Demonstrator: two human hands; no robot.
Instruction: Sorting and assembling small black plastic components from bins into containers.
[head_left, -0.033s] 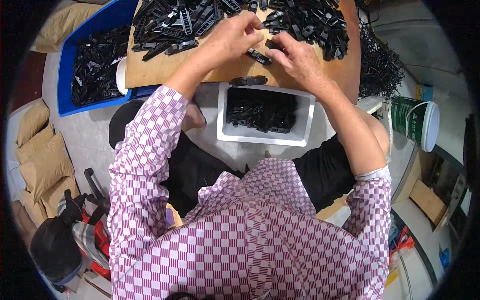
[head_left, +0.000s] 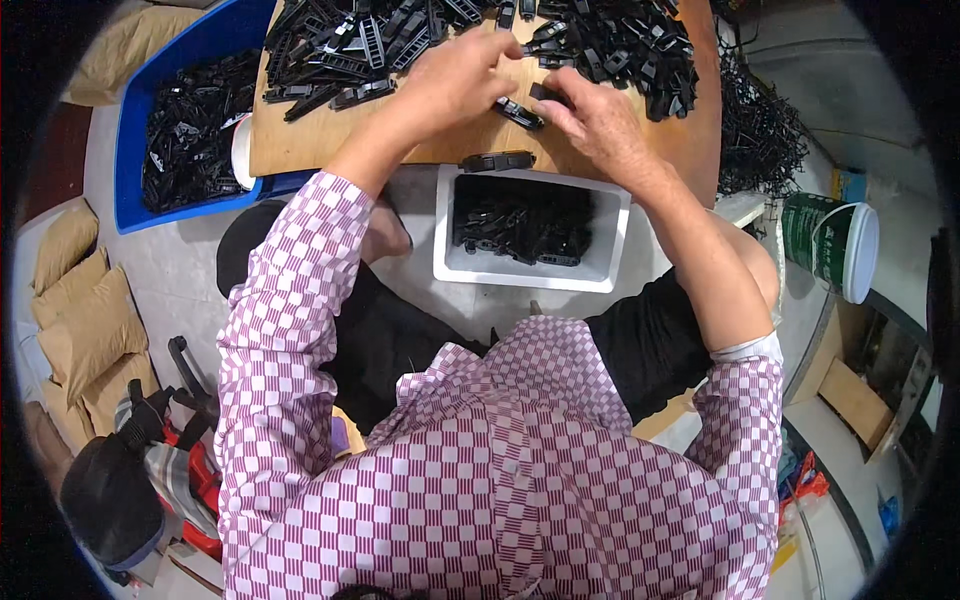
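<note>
Over the wooden table, my left hand has its fingers curled. What they hold, if anything, is hidden. A long black plastic clip-like part lies by its fingertips, between the two hands. To the right, my right hand pinches a small dark plastic piece between thumb and index finger. Another long black part rests at the table's front edge. Beyond the hands is a heap of long black parts on the left and a heap of shorter black parts on the right.
Below the table edge, a white foam box holds black parts. A blue bin with more of them stands at the left. Thin black pieces are piled right of the table, near a green bucket. Brown packages lie at far left.
My left hand has drawn back slightly to the left, and its thumb shows less. The right hand and the parts on the table look the same.
</note>
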